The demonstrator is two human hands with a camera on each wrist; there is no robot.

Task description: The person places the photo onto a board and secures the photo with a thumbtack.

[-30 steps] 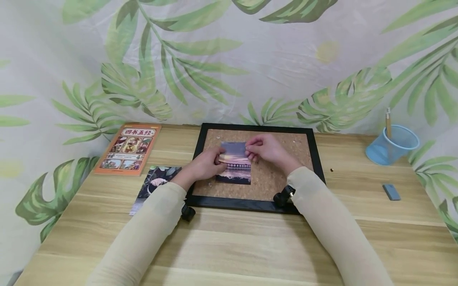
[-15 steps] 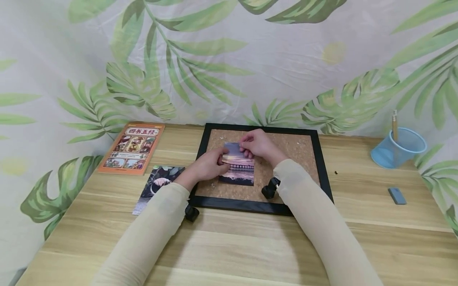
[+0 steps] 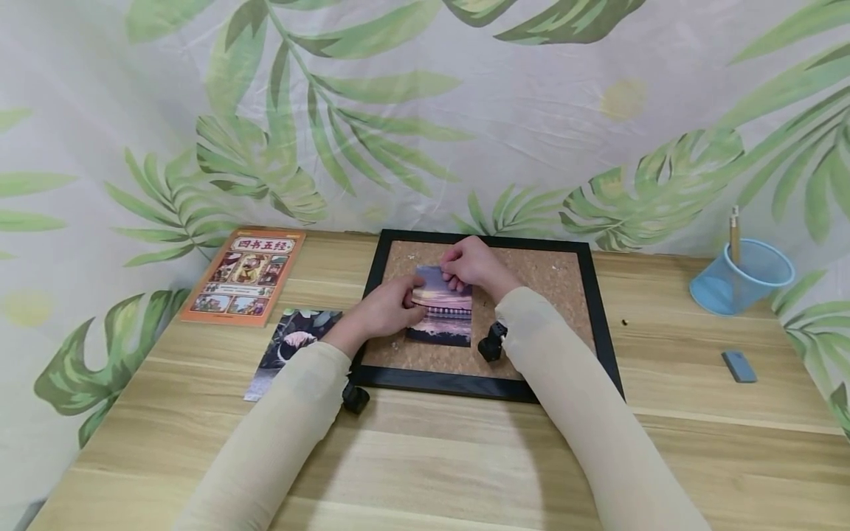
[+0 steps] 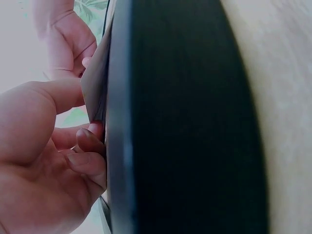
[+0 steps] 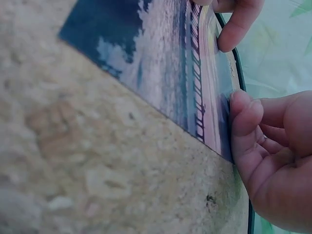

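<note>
A cork board [image 3: 531, 295] in a black frame lies flat on the wooden table. On its left half lies a sunset photo [image 3: 443, 318], its top lifted and curved. My left hand [image 3: 387, 307] pinches the photo's left edge between thumb and fingers. My right hand [image 3: 470, 267] has its curled fingers on the photo's top edge. In the right wrist view the photo [image 5: 165, 63] rises off the cork [image 5: 73, 161] and my right fingertips [image 5: 243, 117] touch its edge. The left wrist view shows my left hand [image 4: 48, 161] beside the black frame [image 4: 185, 117].
An orange book [image 3: 244, 274] lies at the back left, with a dark photo [image 3: 292, 346] in front of it. At the right stand a blue mesh cup [image 3: 740, 276] holding a pencil, a grey eraser [image 3: 739, 366] and a small pin [image 3: 624, 321]. Leaf-print cloth hangs behind.
My right hand has slid left along the photo's top edge, from its right corner toward the middle. My left hand has kept its hold on the left edge.
</note>
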